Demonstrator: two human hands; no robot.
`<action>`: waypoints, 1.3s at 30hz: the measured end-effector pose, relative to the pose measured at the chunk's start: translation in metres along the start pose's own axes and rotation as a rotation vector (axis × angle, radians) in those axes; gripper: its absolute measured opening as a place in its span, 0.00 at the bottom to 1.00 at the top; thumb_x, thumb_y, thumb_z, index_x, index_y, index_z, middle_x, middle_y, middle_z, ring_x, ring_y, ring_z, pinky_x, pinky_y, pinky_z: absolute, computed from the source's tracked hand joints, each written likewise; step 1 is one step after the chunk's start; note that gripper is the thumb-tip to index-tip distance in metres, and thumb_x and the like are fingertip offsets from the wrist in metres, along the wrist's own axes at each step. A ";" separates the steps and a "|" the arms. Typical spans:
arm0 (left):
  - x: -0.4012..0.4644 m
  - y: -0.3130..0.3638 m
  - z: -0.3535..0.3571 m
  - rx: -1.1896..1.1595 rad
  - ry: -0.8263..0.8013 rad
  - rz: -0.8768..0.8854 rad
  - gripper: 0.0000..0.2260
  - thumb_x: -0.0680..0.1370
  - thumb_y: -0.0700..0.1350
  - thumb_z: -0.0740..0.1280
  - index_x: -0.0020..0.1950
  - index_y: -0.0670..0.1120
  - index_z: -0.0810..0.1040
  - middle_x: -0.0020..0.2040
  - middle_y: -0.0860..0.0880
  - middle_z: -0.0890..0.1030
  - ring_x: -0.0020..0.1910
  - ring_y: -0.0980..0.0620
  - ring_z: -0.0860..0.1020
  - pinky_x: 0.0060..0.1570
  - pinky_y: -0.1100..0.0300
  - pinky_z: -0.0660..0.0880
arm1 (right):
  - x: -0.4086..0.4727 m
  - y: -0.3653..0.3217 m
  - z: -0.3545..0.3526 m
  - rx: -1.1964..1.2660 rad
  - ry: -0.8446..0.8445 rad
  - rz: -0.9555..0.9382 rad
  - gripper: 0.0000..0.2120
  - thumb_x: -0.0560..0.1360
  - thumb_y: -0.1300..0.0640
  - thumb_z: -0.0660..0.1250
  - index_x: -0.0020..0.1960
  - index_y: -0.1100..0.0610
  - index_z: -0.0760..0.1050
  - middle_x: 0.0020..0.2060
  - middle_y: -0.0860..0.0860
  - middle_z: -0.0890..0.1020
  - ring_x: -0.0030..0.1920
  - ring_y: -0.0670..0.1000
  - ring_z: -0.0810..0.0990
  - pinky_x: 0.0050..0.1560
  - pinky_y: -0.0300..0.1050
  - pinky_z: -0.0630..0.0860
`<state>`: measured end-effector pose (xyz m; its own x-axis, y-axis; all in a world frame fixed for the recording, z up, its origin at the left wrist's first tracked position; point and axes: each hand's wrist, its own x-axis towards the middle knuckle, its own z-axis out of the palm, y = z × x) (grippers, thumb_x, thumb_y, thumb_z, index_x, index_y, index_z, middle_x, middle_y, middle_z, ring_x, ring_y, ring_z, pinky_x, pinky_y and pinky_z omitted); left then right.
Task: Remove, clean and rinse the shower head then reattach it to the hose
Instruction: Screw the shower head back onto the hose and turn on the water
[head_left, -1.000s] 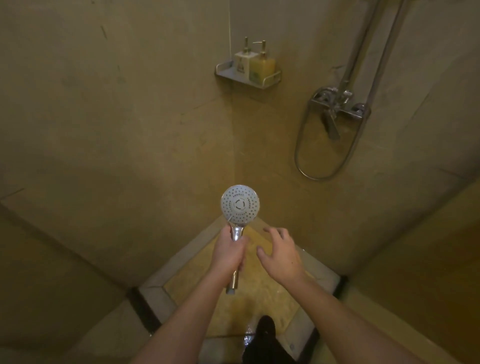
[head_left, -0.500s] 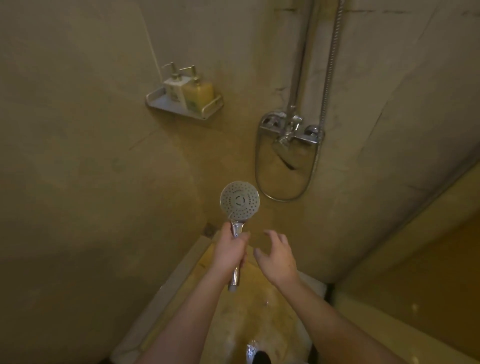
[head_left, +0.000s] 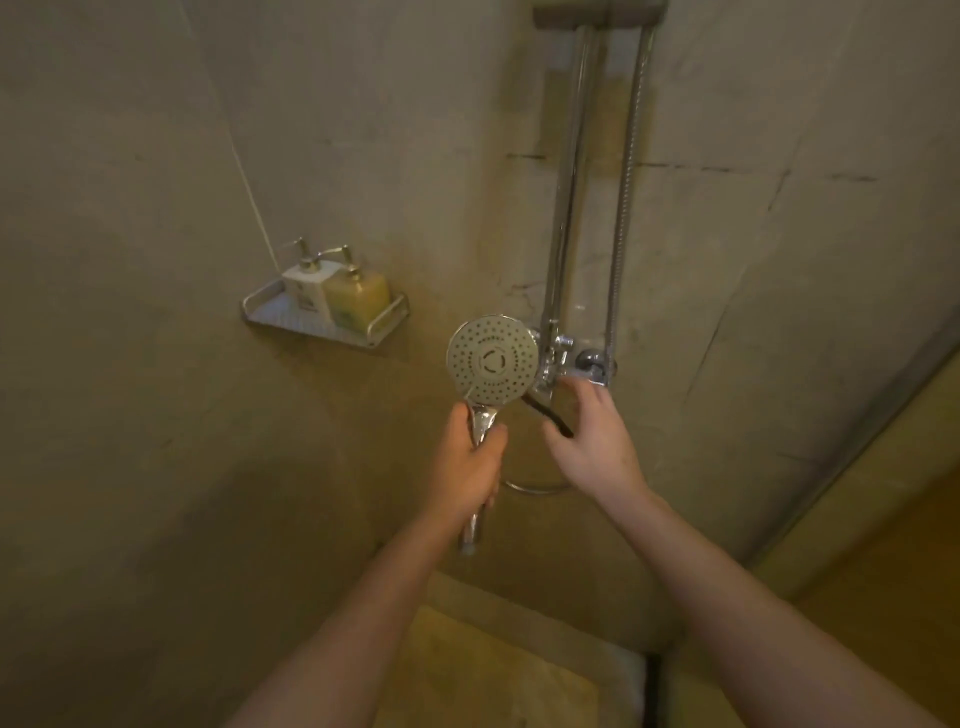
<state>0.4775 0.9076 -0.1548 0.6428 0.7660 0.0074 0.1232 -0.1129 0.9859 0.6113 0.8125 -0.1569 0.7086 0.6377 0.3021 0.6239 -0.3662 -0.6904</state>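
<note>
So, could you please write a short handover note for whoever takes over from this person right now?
Left hand: grip closed round the handle of the shower head, spray face towards the camera.
Right hand: open, holding nothing, reaching at the mixer tap on the wall.
Hose: hangs beside the riser, looping below the tap.
Done: shower head is off the hose; its handle end is bare.
Cannot tell: whether it has been cleaned.
Left: rinse, then reattach to the hose.

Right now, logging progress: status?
Left hand grips shower head handle. Right hand open, at mixer valve. Head off hose. Nothing obstructing.
</note>
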 end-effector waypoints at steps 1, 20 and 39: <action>0.008 0.008 -0.003 0.001 -0.015 0.034 0.03 0.83 0.42 0.63 0.56 0.45 0.71 0.28 0.49 0.72 0.20 0.52 0.69 0.21 0.60 0.66 | 0.010 -0.006 -0.005 -0.008 0.026 -0.006 0.27 0.74 0.51 0.70 0.71 0.53 0.69 0.63 0.51 0.74 0.64 0.53 0.75 0.64 0.50 0.74; 0.097 0.160 -0.045 -0.040 -0.146 0.341 0.19 0.84 0.51 0.64 0.74 0.53 0.67 0.29 0.51 0.75 0.25 0.53 0.73 0.24 0.59 0.72 | 0.162 -0.154 -0.152 0.014 0.417 -0.260 0.22 0.75 0.49 0.69 0.66 0.54 0.72 0.57 0.49 0.78 0.50 0.48 0.79 0.54 0.43 0.76; 0.145 0.201 -0.010 -0.027 -0.180 0.394 0.14 0.83 0.50 0.65 0.68 0.55 0.70 0.34 0.47 0.77 0.26 0.52 0.74 0.25 0.59 0.72 | 0.249 -0.190 -0.261 -0.344 0.002 -0.228 0.12 0.79 0.46 0.66 0.49 0.55 0.76 0.37 0.51 0.80 0.31 0.50 0.77 0.31 0.42 0.74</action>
<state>0.5877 1.0028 0.0459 0.7586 0.5446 0.3576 -0.1769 -0.3561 0.9175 0.7554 0.8633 0.2208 0.5396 0.7274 0.4240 0.8387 -0.4206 -0.3458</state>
